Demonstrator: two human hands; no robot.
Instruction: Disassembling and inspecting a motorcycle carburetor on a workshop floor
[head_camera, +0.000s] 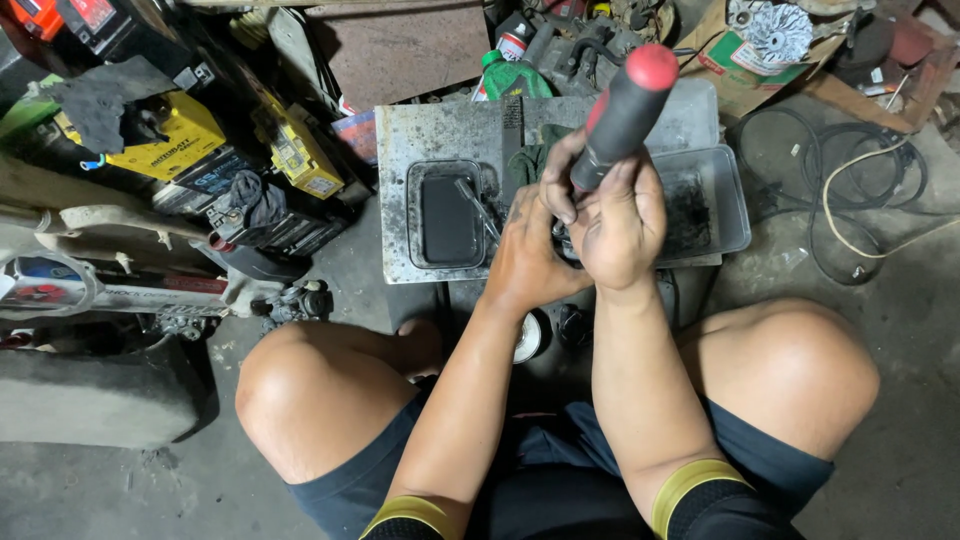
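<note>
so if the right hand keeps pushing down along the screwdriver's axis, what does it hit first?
Probably the small dark part that the left hand steadies under the right hand. The red-and-black screwdriver points down into it; its tip is hidden, so contact is unclear. Below sits the metal plate.

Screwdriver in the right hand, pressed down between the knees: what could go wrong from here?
The screwdriver tip is hidden under both hands; if it slips, it may jab the left hand steadying the part beside it. The right hand looks greasy, so its hold may slip. A jolt could also tip the tray of dark liquid nearby.
</note>
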